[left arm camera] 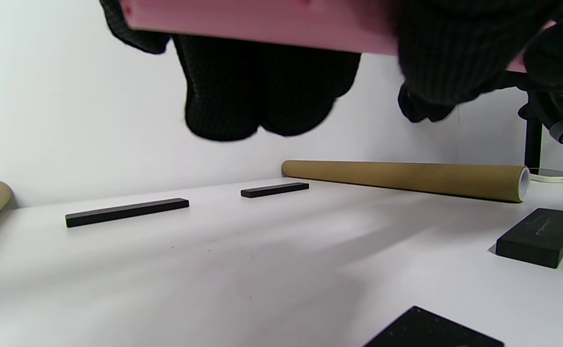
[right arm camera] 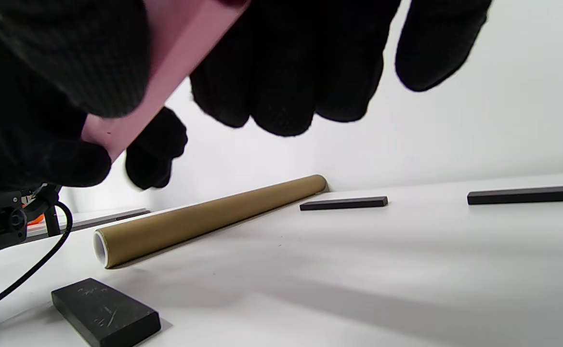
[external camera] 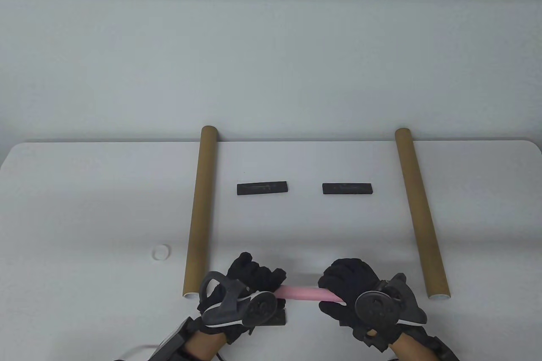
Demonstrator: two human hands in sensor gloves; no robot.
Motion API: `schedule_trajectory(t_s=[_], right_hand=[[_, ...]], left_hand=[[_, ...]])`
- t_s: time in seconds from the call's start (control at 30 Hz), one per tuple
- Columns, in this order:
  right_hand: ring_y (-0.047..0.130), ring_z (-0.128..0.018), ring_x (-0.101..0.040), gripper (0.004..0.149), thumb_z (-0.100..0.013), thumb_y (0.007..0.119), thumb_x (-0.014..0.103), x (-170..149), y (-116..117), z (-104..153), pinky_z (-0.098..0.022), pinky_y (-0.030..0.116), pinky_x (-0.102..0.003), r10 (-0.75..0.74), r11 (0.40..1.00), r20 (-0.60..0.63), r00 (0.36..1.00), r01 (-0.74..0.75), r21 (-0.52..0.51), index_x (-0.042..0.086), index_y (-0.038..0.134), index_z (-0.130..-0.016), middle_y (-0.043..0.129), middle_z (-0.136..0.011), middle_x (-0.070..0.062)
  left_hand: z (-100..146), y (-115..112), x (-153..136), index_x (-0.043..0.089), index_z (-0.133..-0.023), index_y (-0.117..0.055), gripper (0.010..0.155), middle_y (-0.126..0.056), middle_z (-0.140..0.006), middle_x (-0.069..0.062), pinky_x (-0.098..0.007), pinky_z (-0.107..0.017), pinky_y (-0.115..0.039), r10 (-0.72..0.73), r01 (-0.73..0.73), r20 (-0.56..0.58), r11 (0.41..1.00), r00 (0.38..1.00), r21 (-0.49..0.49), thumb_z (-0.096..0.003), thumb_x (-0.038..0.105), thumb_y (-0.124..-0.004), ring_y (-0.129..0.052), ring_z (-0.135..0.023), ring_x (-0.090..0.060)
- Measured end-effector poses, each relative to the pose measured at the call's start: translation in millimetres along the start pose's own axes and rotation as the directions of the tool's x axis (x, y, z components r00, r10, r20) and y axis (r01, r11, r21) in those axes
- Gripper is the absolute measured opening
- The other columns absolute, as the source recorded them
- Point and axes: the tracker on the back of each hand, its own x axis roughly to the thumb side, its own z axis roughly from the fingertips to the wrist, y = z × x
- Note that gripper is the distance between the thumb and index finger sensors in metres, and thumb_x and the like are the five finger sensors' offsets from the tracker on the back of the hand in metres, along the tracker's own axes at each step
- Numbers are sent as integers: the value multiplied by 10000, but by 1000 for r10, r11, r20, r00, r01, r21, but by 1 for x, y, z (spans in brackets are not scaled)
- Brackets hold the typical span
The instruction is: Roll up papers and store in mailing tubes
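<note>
Table view: pink roll (external camera: 301, 292), already rolled tight, held level above the near table edge; left hand (external camera: 243, 291) grips one end, right hand (external camera: 360, 293) the other, fingers wrapped round it. Left tube (external camera: 199, 210) and right tube (external camera: 421, 213) lie well apart on the table (external camera: 84, 208); two black bars (external camera: 261, 188) lie between them, a white cap (external camera: 161, 252) just left of the left tube. Left wrist view: roll crosses the top, fingers (left arm camera: 257, 96) curled over it; the far tube's mouth is open. Right wrist view: fingers (right arm camera: 281, 72) close round the roll; a black block (right arm camera: 105, 311) lies near the open tube. Judgement: rolling done; insertion and capping remain.
</note>
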Motion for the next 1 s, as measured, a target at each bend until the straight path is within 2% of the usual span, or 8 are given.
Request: schedule_trajectory(t_s=[0.07,0.13,0.2,0.37,0.5,0.67,0.87,1.0], right_hand=[[946,-804,-407,532,-444,809,596,-2,1,-1,-643,725,-672,-20,1000,-5,1000,20,24,183,947,-749,978,-791,-82],[994,-729,-394,542,-435,782,630,-4,2,-2,-621,748,-668,-48,998,-6,999,48,43,185,983,-669,1024,-705,-74],[996,-722,-396,562,-427,777,647,-4,2,-1,-620,753,-663,-76,996,-11,997,77,36,181,988,-660,1026,-698,-80],[797,-947,-449,722,-407,906,568,1,-3,2,-685,662,-693,14,1000,32,999,-14,-15,180,758,-998,808,-997,-107],[920,-827,-382,579,-438,896,498,6,-2,0,-671,699,-672,47,999,32,998,-46,-16,193,843,-927,928,-854,-66],[997,-691,-357,557,-437,865,549,11,-3,-2,-636,745,-657,94,996,25,995,-93,-5,163,926,-834,1006,-708,-63],[1011,-681,-338,561,-426,885,554,40,-7,-6,-635,758,-646,352,934,61,934,-347,-86,172,931,-833,1014,-701,-50],[1010,-692,-326,553,-416,895,551,61,-4,-8,-644,758,-637,467,881,109,877,-453,-135,191,925,-835,1011,-708,-35]], left_hand=[[1,3,3,329,-957,-694,691,-932,-803,57,-518,-744,-641,-28,28,20,999,999,28,-345,627,-810,-987,-768,-186],[0,4,5,320,-927,-744,668,-988,-697,72,-508,-737,-663,-37,36,28,999,999,28,-341,635,-803,-1038,-655,-153],[-1,4,6,319,-874,-811,640,-1026,-611,83,-503,-730,-685,-25,24,30,1000,999,13,-332,657,-785,-1073,-565,-133],[-3,-1,1,295,-836,-862,668,-1065,-534,89,-496,-718,-719,28,-28,7,999,1000,-43,-313,691,-734,-1111,-482,-119],[-3,-2,0,273,-864,-847,707,-1070,-568,76,-502,-721,-714,37,-37,-2,998,999,-58,-311,697,-723,-1113,-517,-134],[-2,-1,7,295,-958,-723,709,-967,-791,48,-526,-743,-654,-30,30,7,999,1000,-32,-343,642,-786,-1018,-748,-190],[-10,0,27,270,-1019,-611,794,-881,-901,32,-527,-742,-647,-78,79,36,997,996,-18,-345,635,-815,-948,-855,-216],[-16,-1,35,270,-990,-655,743,-912,-859,43,-514,-737,-669,43,-45,-32,997,999,-55,-349,592,-847,-977,-821,-195]])
